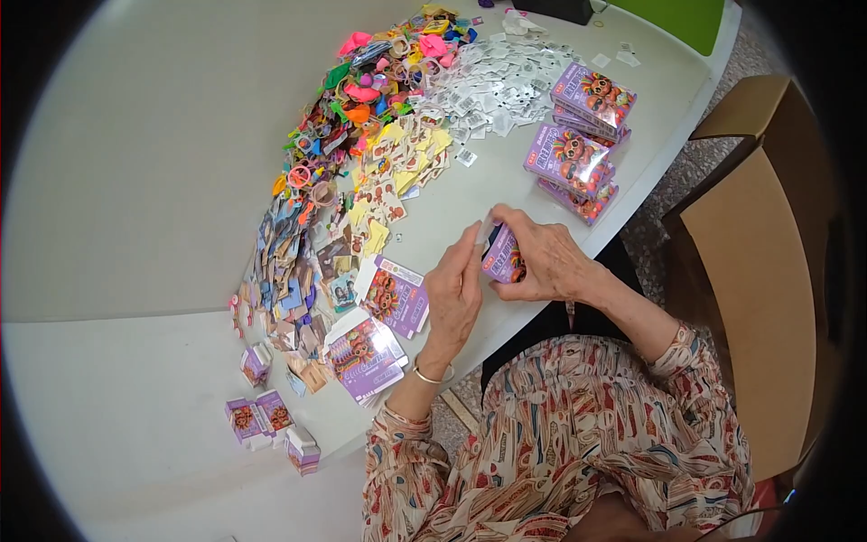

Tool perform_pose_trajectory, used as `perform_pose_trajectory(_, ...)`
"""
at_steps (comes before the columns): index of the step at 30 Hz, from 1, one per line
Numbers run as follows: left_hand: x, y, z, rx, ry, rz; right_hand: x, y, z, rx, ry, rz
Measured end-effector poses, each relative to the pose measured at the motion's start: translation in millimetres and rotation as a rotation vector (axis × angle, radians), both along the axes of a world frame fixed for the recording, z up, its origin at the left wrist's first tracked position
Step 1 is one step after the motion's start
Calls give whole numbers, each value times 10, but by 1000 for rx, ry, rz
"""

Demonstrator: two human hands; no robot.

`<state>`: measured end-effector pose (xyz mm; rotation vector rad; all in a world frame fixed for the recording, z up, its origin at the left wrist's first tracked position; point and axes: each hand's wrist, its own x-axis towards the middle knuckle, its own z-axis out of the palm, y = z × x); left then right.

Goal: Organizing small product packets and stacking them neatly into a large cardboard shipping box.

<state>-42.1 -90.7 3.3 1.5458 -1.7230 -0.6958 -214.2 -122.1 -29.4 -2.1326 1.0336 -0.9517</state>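
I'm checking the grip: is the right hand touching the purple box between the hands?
Touching: the head view shows the right hand gripping the purple box, thumb at its near end, forefinger at its far end.

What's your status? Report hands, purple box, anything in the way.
Right hand gripping purple box. Left hand at box's left edge, grip unclear. Printed cartons close beside left hand, clear of held box.

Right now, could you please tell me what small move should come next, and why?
Probably fold the pale flap down with the left hand: the right hand holds the purple box, whose end facing the left hand appears open.
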Motion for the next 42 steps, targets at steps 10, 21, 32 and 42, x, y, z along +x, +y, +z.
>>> perform_pose_trajectory(10, 21, -48, 59, 368, 566, 34, 46, 115, -64, 23, 42, -100)
perform_pose_trajectory(21, -1, -27, -20, 195, 295, 18, 9, 164, -81, 15, -11, -86)
perform_pose_trajectory(32, -85, 55, 27, 101, 209, 53, 7, 177, -87, -14, -62, -78)
perform_pose_trajectory(42, -98, 92, 16, 111, 251, 83, 21, 224, -129, -49, -97, -97)
